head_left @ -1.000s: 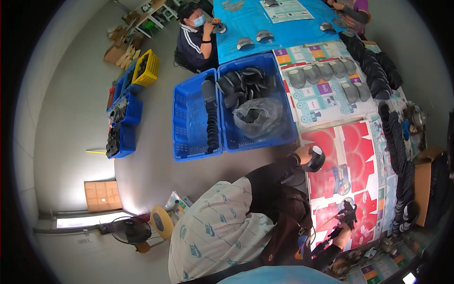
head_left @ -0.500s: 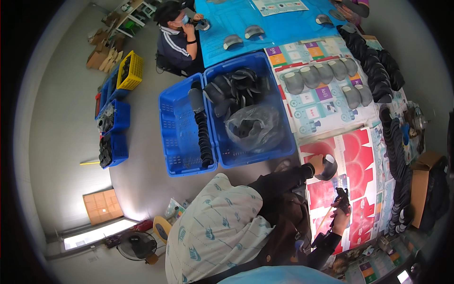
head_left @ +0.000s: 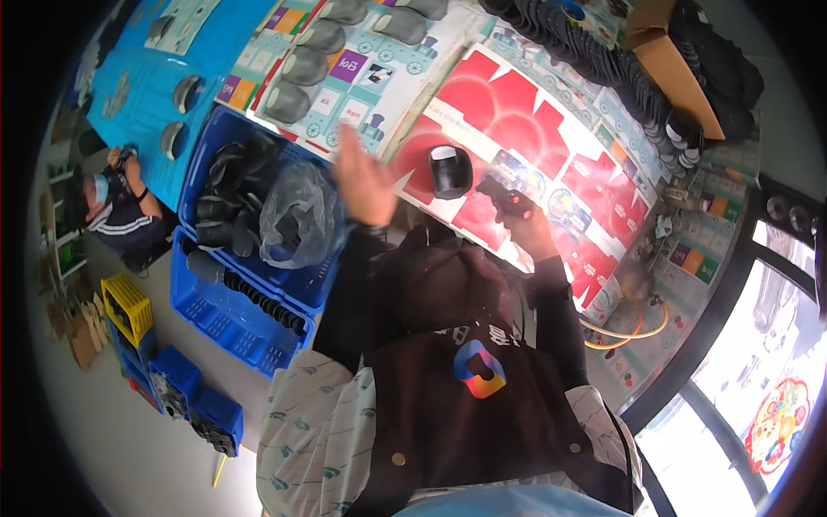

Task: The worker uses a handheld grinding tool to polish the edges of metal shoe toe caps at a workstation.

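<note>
A black curved cap-like shell (head_left: 450, 172) with a pale patch at its upper end lies on the red-and-white printed sheet (head_left: 517, 95). To its left, over the sheet's edge, my left hand (head_left: 366, 183) is raised and blurred by motion. Its fingers look stretched out, with nothing visible in them. My right hand (head_left: 530, 228) is closed round a black pistol-shaped tool (head_left: 506, 200), whose front end points toward the shell without touching it. The tool's exact kind cannot be made out.
Several grey caps (head_left: 306, 65) sit on a printed sheet farther off. Blue crates (head_left: 185, 297) hold dark shells and a clear plastic bag (head_left: 297, 211). Stacked dark shells (head_left: 594, 73) line the far edge near a cardboard box (head_left: 680, 73). Orange hoses (head_left: 633, 336) hang at right. A co-worker (head_left: 125, 202) sits left.
My left hand has let go of the shell, which now lies on the red sheet, and has moved left. My right hand still holds the tool. The whole view has turned to the right.
</note>
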Available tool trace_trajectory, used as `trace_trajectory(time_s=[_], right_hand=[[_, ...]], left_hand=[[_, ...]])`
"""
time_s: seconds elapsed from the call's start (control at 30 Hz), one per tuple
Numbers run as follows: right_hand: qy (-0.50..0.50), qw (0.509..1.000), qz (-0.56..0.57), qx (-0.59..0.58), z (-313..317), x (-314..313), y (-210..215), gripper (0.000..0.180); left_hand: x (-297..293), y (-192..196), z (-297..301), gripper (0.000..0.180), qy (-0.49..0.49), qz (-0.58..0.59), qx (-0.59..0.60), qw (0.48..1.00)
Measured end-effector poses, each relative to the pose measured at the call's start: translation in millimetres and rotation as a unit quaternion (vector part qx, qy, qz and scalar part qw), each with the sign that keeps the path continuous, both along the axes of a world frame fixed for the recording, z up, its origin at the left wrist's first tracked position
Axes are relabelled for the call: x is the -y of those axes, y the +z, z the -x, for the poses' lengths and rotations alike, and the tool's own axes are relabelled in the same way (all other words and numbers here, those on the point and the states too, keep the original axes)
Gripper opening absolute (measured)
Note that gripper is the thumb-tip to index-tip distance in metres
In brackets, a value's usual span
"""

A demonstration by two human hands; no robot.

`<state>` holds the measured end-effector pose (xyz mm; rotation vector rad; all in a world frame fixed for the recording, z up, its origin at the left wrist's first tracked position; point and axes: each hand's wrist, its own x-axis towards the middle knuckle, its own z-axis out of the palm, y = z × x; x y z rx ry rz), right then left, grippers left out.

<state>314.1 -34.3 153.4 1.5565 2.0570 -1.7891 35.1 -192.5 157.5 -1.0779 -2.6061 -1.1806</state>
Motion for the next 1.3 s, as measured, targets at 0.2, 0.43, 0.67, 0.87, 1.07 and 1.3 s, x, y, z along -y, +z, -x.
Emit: trace_trajectory(time_s=[0.2,0.43,0.67,0.87,1.07,1.3], right_hand=[[0.026,1.000,-0.010,-0.013,4.3,-8.4,-2.8,0.039],[0.051,0.997,-0.058,0.019,26.0,-12.9,0.8,0.039],[0.122,0.989,-0.083,0.033,60.8,-13.2,4.5,0.024],[0.097,0.983,-0.155,0.024,64.6,-12.4,8.1,0.023],[0.111,0.986,-0.124,-0.007,67.7,-15.8,6.2,0.019],[0.090,0.983,-0.161,0.014,57.9,-20.4,9.3,0.021]], left_hand=[[42.4,144.0,102.9,0.056,0.157,-0.059,-0.363,0.916],[39.7,68.5,102.0,0.032,0.050,0.010,-0.111,0.993],[-20.3,-121.1,-41.3,0.039,-0.095,0.058,0.458,0.882],[-32.3,-149.2,-60.5,0.042,-0.050,0.014,0.529,0.847],[-32.7,-157.4,-60.6,0.035,-0.047,0.020,0.526,0.849],[-42.5,-148.7,-68.7,0.040,-0.044,-0.007,0.553,0.832]])
